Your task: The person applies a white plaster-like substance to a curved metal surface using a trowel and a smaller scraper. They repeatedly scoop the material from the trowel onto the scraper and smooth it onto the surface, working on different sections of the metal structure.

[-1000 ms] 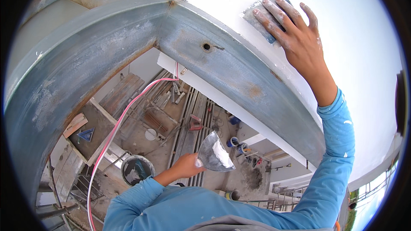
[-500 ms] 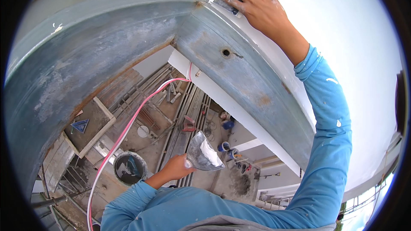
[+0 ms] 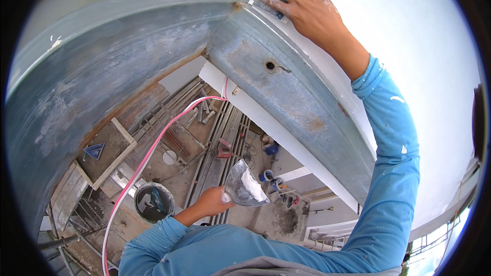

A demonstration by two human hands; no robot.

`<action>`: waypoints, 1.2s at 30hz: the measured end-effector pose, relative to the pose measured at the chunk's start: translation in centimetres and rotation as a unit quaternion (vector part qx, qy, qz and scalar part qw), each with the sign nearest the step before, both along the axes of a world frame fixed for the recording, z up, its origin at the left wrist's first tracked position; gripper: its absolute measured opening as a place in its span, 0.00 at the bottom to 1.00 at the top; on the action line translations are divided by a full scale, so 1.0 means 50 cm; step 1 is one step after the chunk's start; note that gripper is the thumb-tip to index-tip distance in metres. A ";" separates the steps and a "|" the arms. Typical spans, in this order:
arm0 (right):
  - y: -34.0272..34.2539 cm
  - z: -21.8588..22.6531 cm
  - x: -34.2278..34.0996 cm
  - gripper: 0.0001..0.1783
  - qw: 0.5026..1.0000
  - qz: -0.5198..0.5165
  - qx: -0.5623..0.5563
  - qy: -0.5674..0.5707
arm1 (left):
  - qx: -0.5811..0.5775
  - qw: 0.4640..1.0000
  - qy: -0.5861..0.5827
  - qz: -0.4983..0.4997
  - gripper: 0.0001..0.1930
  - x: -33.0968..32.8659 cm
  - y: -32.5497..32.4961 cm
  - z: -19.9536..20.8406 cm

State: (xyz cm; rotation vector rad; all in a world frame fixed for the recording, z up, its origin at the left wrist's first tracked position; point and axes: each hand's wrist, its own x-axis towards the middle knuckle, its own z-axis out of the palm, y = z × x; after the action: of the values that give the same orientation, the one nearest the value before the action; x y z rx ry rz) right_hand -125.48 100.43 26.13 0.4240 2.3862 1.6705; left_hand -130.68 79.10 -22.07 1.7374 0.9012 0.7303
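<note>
My left hand [image 3: 209, 202] is closed round the handle end of a wide putty knife [image 3: 233, 183], held low in front of my body. A lump of white putty [image 3: 251, 186] lies along its metal blade. Up at the top, my right hand [image 3: 315, 11] presses another wide blade, a putty knife [image 3: 260, 0], against the edge of the white wall [image 3: 409, 41]. Its fingers lie spread along the blade, and its handle is hidden under the palm. The blade is beside the corner where the grey steel beams [image 3: 296, 84] meet.
A second curved grey beam [image 3: 133, 56] spans the left. A pink and white cable [image 3: 153, 156] hangs across the opening. Far below are a bucket of grey stuff [image 3: 153, 202], long planks and pipes [image 3: 215, 145], blue buckets [image 3: 266, 175] and scaffold bars [image 3: 66, 237].
Both hands keep their grip and almost the same place. The right hand and its blade have shifted very slightly up and left; the left putty knife sits a touch lower.
</note>
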 end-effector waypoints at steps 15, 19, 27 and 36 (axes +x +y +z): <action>-0.192 -0.040 0.125 0.33 0.979 -0.137 0.146 0.048 | -0.004 0.998 -0.062 0.033 0.25 -0.039 0.010 0.007; -0.098 -0.026 0.067 0.31 0.986 -0.037 0.157 0.037 | 0.019 1.000 -0.006 0.022 0.25 -0.039 0.015 0.000; -0.017 0.007 -0.008 0.24 1.000 -0.008 0.015 0.017 | -0.027 0.999 -0.010 0.030 0.24 -0.052 -0.012 0.020; 0.008 -0.032 0.005 0.33 0.987 -0.072 0.140 0.020 | -0.002 0.999 -0.051 0.016 0.28 -0.055 -0.003 0.005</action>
State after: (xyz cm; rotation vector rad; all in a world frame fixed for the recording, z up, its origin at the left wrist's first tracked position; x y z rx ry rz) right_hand -125.22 100.83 24.51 0.6621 2.0938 1.9496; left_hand -133.44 78.95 -21.82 1.6702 0.8619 0.8310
